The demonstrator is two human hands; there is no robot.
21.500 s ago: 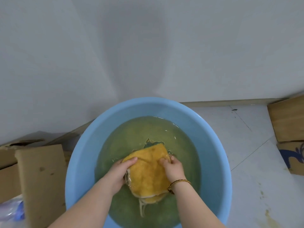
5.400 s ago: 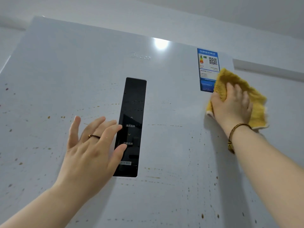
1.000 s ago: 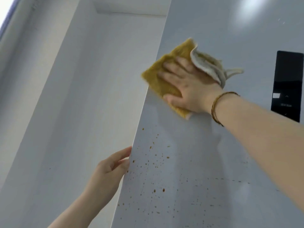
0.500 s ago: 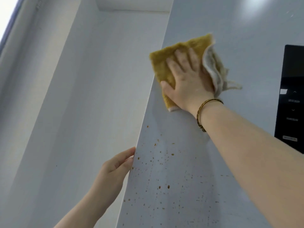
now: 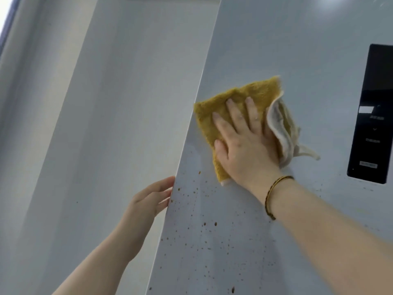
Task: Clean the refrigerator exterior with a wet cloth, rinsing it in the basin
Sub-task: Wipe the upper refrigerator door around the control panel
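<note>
Right hand [image 5: 244, 150]: flat on the mustard-yellow terry cloth [image 5: 261, 90], fingers straight and spread, pressing it onto the glossy white refrigerator door front [image 5: 287, 43]. Not clenched and not pinching, so the cloth is just pinned between palm and door. Fingers point up and slightly left.

Cloth: sticks out above the fingertips and past the thumb side to the left. Its left corner reaches the door's left edge. On the little-finger side a folded-over flap shows the pale off-white backing, with a frayed tail trailing out to the right of the heel of the hand. The lower yellow corner shows just below the thumb.

Thin braided gold-and-dark bracelet [image 5: 274, 194]: on the right wrist, just below the palm.

Small brown splatter specks [image 5: 215, 224]: on the door below the pressing hand and left of its forearm.

Tall black glossy control panel [image 5: 372, 113]: right of the pressing hand, apart from the cloth. Faint white markings, unreadable.

Left hand [image 5: 148, 201]: below and left of the cloth, holding nothing. Fingers are relaxed and nearly straight, and their tips meet the door's left edge. Can't tell whether the tips wrap round it.

Plain white flat surface [image 5: 95, 124]: left of both hands. Wall or cabinet side, can't tell.
</note>
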